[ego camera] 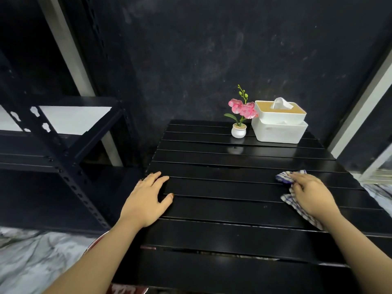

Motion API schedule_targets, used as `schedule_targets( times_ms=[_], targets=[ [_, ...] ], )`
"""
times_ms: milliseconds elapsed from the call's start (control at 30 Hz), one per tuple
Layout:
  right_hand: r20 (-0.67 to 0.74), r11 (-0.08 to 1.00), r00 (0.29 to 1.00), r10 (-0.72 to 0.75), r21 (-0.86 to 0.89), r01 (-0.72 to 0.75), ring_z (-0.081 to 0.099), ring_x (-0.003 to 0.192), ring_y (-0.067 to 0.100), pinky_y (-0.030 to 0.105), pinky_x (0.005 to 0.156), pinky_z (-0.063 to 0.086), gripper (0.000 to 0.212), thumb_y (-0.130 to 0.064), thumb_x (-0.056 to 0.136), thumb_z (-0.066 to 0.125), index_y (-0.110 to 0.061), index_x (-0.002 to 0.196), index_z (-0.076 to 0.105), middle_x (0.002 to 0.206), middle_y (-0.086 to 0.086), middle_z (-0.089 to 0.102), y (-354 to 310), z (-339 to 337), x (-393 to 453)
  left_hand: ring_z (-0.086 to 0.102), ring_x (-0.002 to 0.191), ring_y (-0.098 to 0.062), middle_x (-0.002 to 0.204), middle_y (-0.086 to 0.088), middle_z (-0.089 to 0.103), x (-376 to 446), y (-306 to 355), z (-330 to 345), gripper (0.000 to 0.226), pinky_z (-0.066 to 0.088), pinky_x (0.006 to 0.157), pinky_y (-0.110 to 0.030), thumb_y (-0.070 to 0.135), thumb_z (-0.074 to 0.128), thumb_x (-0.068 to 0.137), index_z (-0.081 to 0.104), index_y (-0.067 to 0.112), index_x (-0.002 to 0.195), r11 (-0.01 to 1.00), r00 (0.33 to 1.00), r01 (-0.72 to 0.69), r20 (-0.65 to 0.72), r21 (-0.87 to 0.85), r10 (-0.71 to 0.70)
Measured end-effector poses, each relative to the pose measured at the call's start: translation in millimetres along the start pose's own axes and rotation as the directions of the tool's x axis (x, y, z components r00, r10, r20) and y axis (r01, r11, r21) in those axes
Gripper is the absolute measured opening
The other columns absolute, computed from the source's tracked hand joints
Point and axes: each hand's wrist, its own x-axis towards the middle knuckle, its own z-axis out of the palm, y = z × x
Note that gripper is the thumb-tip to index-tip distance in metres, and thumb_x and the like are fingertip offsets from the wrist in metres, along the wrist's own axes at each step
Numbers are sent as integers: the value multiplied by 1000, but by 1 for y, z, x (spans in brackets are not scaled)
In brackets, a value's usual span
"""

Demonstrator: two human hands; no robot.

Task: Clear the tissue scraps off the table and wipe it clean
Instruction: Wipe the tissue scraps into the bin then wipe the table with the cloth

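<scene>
Left hand [148, 200] flat on black slatted table [222, 209], right hand [311, 194] pressing checked cloth [297, 205] down

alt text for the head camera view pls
A right hand presses a checked cloth onto a black slatted table; the left hand lies flat. At the back stand a flower pot and tissue box.

We observe two bare forearms with no sleeves, the left hand [146, 200] and right hand [311, 194] ungloved, the left thumbnail darkly tinted.
</scene>
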Motion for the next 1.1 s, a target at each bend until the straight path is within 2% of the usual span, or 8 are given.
schedule_targets(
  times_ms=[100, 367, 567, 633, 733, 933, 1100],
  targets=[
    [5, 1000, 1000, -21, -19, 21, 38, 131, 30, 36, 111, 29, 38, -9, 89, 44, -10, 125, 55, 136, 12, 53, -35, 16, 9, 11, 146, -14, 157, 7, 19, 0, 1, 0, 57, 7, 120, -33, 49, 44, 90, 29, 32, 143, 1000, 1000, 3, 0, -4, -3],
    [84, 965, 962, -261, -7, 262, 38, 131, 23, 35, 109, 32, 38, -15, 92, 39, -15, 128, 51, 137, 5, 52, -135, 62, 0, 14, 145, -14, 156, 5, 20, -1, 2, -3, 58, 8, 120, -34, 48, 43, 90, 29, 31, 143, 1000, 1000, -12, -5, 13, 12],
    [121, 933, 925, -360, 66, 354, 37, 133, 19, 31, 111, 28, 40, -21, 92, 35, -18, 129, 51, 138, 0, 52, -150, 70, -20, 12, 145, -16, 157, 5, 19, -4, 5, -6, 58, 7, 119, -33, 47, 43, 91, 28, 30, 144, 1000, 1000, -2, 8, 12, 2],
    [125, 924, 916, -380, 86, 372, 36, 134, 17, 30, 112, 26, 38, -18, 93, 39, -18, 129, 51, 139, -2, 50, -147, 68, -30, 12, 145, -16, 157, 6, 19, -3, 4, -5, 58, 8, 119, -33, 48, 43, 91, 28, 31, 144, 1000, 1000, -1, 10, 5, 1],
    [106, 935, 930, -353, 90, 344, 34, 135, 14, 31, 113, 26, 38, -16, 93, 40, -20, 130, 50, 139, -5, 49, -139, 66, -42, 12, 146, -15, 157, 6, 19, -3, 2, -4, 58, 7, 120, -33, 50, 42, 90, 28, 32, 143, 1000, 1000, -3, 14, -1, 4],
    [29, 984, 986, -164, 70, 162, 34, 134, 18, 36, 110, 31, 38, -17, 92, 41, -15, 129, 50, 138, 0, 50, -142, 68, -32, 10, 146, -14, 157, 7, 17, -2, 3, -2, 59, 6, 120, -32, 49, 42, 90, 26, 32, 144, 1000, 1000, -10, 7, -1, 10],
    [51, 989, 988, -145, 3, 145, 34, 133, 20, 36, 106, 32, 39, -19, 92, 40, -15, 129, 48, 138, 2, 50, -167, 79, -14, 9, 146, -12, 157, 7, 17, -1, 1, -2, 60, 4, 119, -30, 50, 42, 90, 26, 31, 144, 1000, 1000, -21, -14, -7, 21]
  ],
)
